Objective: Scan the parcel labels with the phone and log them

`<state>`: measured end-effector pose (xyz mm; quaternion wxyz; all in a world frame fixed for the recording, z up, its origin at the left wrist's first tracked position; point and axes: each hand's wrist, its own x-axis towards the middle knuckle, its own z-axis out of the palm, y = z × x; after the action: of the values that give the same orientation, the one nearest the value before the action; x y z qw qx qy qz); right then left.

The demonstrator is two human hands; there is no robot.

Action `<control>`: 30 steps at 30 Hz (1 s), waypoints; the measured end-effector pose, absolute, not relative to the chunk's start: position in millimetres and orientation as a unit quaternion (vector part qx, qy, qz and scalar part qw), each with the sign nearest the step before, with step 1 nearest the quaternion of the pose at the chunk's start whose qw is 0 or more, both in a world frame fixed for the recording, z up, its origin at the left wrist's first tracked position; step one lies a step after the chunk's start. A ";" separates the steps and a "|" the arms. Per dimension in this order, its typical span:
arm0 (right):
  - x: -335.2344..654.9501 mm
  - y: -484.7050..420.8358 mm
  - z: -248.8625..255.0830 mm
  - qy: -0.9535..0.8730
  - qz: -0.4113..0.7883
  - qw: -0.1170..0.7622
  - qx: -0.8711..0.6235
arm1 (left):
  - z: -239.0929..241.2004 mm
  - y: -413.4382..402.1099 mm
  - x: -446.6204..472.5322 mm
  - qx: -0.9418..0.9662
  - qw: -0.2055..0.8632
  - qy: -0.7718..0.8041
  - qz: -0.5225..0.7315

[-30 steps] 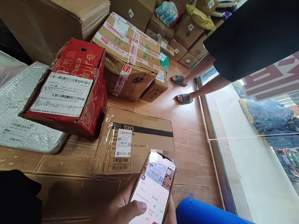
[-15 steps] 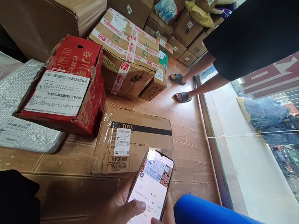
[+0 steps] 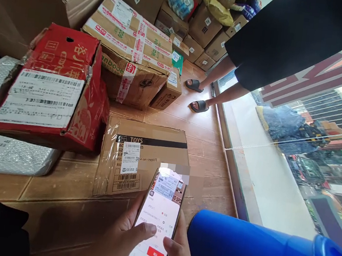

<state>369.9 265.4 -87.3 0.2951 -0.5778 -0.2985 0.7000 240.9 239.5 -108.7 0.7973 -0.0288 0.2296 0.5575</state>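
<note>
A smartphone (image 3: 152, 246) is held upright between both my hands, its screen lit with a label picture at the top, lines of text and a red button below. My left hand (image 3: 125, 232) wraps its left side, the thumb lying over the screen. On the right side my right hand (image 3: 179, 249) grips the edge, with its thumb near the red button. Just beyond the phone a flat brown cardboard box (image 3: 156, 145) marked TOYS lies on the floor, bearing a white shipping label (image 3: 130, 158). The phone hides its lower right part.
Left stand a red carton (image 3: 91, 105) and a bubble-wrapped parcel (image 3: 26, 160). Behind them is a taped carton (image 3: 127, 77), with several stacked boxes farther back. A person in dark sandals (image 3: 199, 105) stands by the glass. A blue barrel (image 3: 249, 250) is at lower right.
The view has shifted a little, so the boxes appear farther left and more of the blue barrel shows. Both hands still hold the phone, thumbs in nearly the same places.
</note>
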 end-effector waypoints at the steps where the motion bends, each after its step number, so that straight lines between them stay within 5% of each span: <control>1: 369.9 265.2 -87.2 -0.287 0.704 0.295 -0.579 | -108.1 239.9 241.3 -0.031 0.796 0.226 0.561; 30: 361.5 256.2 -74.0 -0.273 0.678 0.307 -0.610 | -107.3 235.1 241.5 -0.009 0.808 0.254 0.532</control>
<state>361.5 256.2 -74.0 0.3065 -0.6100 -0.2733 0.6777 241.5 235.1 -107.3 0.8076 -0.0092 0.2537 0.5323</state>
